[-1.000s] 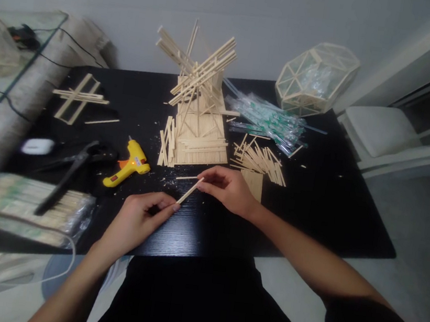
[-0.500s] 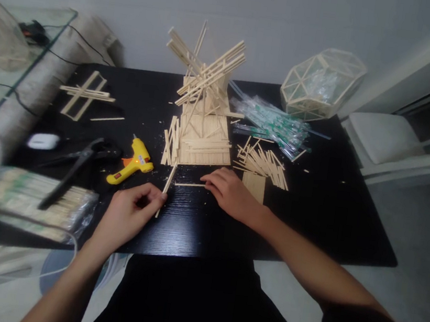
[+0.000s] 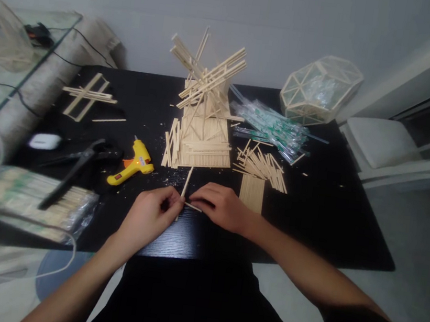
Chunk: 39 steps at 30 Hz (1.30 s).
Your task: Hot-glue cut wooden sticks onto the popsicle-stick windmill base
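In my left hand (image 3: 156, 214) a thin wooden stick (image 3: 187, 181) is pinched between thumb and fingers. It points away from me, its far end close to the front of a wooden stick model windmill (image 3: 204, 149). My right hand (image 3: 224, 207) is beside it, fingers bent over a second, shorter stick (image 3: 193, 207). That stick lies crosswise, one end by my left thumb; how firmly the right fingers grip it is partly hidden. To the left lies a yellow glue gun (image 3: 133, 163).
Loose short sticks (image 3: 265, 167) are heaped right of the model, above a flat stick panel (image 3: 252, 192). Green-marked plastic wrappers (image 3: 274, 129) lie behind. Black cutters (image 3: 80, 162) and bagged sticks (image 3: 35, 201) are at left; a cross-shaped frame (image 3: 89, 96) lies farther back.
My left hand has moved right with its stick. My right hand has come nearer to me and slightly left, and the short stick has shifted toward me with it.
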Motion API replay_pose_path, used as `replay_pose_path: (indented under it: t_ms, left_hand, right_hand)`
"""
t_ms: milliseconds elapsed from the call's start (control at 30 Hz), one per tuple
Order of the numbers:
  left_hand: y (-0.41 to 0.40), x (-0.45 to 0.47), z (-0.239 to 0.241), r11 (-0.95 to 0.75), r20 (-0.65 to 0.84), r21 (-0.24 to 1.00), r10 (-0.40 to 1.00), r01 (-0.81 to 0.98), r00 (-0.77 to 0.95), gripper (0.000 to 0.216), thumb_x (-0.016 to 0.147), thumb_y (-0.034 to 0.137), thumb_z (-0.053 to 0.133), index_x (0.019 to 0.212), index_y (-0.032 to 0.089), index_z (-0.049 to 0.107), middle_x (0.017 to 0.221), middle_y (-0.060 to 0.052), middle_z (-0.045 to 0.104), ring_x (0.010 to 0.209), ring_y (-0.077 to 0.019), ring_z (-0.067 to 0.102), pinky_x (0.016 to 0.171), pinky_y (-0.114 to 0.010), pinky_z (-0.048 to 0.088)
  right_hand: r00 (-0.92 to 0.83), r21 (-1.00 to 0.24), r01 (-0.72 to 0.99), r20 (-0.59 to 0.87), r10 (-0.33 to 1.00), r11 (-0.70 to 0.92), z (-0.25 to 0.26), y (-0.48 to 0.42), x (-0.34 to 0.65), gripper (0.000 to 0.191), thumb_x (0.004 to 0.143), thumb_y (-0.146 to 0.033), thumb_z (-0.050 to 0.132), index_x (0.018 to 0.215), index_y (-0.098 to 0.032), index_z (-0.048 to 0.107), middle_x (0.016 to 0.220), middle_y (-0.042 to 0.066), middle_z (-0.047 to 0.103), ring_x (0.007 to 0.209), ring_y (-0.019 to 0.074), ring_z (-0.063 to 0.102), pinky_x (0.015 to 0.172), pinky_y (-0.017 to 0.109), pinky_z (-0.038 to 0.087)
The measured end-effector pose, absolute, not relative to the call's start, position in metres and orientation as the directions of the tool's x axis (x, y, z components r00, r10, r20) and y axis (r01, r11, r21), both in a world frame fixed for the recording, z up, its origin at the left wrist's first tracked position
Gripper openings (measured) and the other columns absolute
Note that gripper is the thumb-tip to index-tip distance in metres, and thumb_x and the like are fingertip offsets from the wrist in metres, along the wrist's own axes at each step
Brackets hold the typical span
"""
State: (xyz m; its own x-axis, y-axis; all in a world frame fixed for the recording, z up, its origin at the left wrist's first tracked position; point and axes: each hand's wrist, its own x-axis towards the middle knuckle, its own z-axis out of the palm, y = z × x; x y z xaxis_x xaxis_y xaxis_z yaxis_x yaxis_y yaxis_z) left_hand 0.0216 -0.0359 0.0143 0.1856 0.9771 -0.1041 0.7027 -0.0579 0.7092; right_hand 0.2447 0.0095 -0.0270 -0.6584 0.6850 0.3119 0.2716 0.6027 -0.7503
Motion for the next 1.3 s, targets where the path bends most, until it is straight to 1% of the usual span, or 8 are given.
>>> replay_pose_path:
  t_ms: [133,400,700,900,1033,1100,1200,1300]
  left_hand:
    - [-0.031,0.028,0.013,-0.079,-0.085,0.699,0.978,0.71,0.192,0.034,0.099,0.041,0.054,0.074,0.021,0.065,0.064,0.002,0.063,0.058,-0.0143,0.057,0.06,-0.027,0.039]
    - [-0.029,0.047,0.003,-0.115,-0.101,0.608,0.97,0.785,0.22,0.029,0.1,0.036,0.051,0.078,0.021,0.062,0.071,-0.001,0.065,0.064,-0.0174,0.059,0.063,-0.03,0.037]
    - [-0.028,0.025,0.001,-0.16,-0.101,0.583,0.959,0.796,0.267,0.027,0.099,0.036,0.052,0.078,0.022,0.062,0.076,-0.003,0.069,0.066,-0.0188,0.062,0.066,-0.032,0.041]
    - [-0.026,0.001,0.006,-0.127,-0.105,0.611,0.966,0.781,0.238,0.026,0.096,0.038,0.054,0.078,0.022,0.066,0.069,-0.001,0.067,0.062,-0.0186,0.061,0.062,-0.03,0.041]
    - [-0.026,-0.006,0.008,-0.107,-0.1,0.615,0.972,0.781,0.212,0.027,0.094,0.039,0.055,0.077,0.022,0.066,0.068,-0.002,0.067,0.06,-0.0185,0.061,0.062,-0.03,0.042]
    - [-0.027,-0.007,0.01,-0.107,-0.089,0.614,0.975,0.782,0.203,0.027,0.094,0.04,0.055,0.076,0.022,0.065,0.067,-0.002,0.067,0.06,-0.0186,0.061,0.062,-0.03,0.041]
    - [-0.03,-0.002,0.013,-0.111,-0.076,0.625,0.976,0.772,0.202,0.025,0.092,0.037,0.055,0.075,0.022,0.064,0.067,-0.001,0.067,0.06,-0.0178,0.062,0.062,-0.03,0.042]
    - [-0.034,0.008,0.014,-0.102,-0.1,0.61,0.974,0.786,0.204,0.022,0.092,0.035,0.055,0.076,0.022,0.063,0.068,0.0,0.067,0.062,-0.0173,0.062,0.063,-0.029,0.041]
  right_hand:
    - [-0.624,-0.736,0.365,0.262,0.737,0.57,-0.02,0.022,0.259,0.012,0.1,-0.017,0.067,0.104,-0.02,0.078,0.099,0.007,0.08,0.096,0.0211,0.071,0.091,0.04,0.058]
    - [-0.751,-0.717,0.378,0.132,0.647,0.585,-0.014,0.028,0.262,0.01,0.092,-0.014,0.079,0.099,-0.019,0.076,0.095,0.004,0.077,0.092,0.0197,0.067,0.091,0.036,0.053]
    - [-0.701,-0.69,0.471,0.085,0.708,0.55,-0.006,0.043,0.283,0.02,0.093,-0.006,0.072,0.095,-0.023,0.08,0.09,0.002,0.078,0.089,0.0193,0.07,0.087,0.035,0.053]
    - [-0.688,-0.788,0.27,0.244,0.683,0.553,-0.003,0.017,0.262,0.023,0.102,-0.014,0.061,0.114,-0.02,0.079,0.112,0.007,0.082,0.104,0.0195,0.076,0.096,0.036,0.059]
    - [-0.829,-0.593,0.251,0.277,0.486,0.765,-0.013,-0.001,0.247,0.027,0.105,-0.016,0.058,0.127,-0.019,0.074,0.134,0.008,0.077,0.133,0.0236,0.066,0.115,0.046,0.05]
    - [-0.851,-0.492,0.259,0.29,0.437,0.831,-0.015,-0.002,0.247,0.023,0.106,-0.017,0.056,0.114,-0.018,0.077,0.125,0.008,0.08,0.124,0.0232,0.072,0.113,0.045,0.051]
    - [-0.85,-0.411,0.311,0.282,0.444,0.857,-0.01,0.001,0.254,0.036,0.108,-0.028,0.055,0.081,-0.018,0.076,0.083,0.008,0.08,0.084,0.0216,0.075,0.09,0.04,0.058]
    - [-0.813,-0.396,0.371,0.299,0.5,0.84,-0.005,0.004,0.257,0.034,0.108,-0.03,0.055,0.085,-0.018,0.077,0.082,0.008,0.078,0.08,0.0211,0.071,0.08,0.038,0.056]
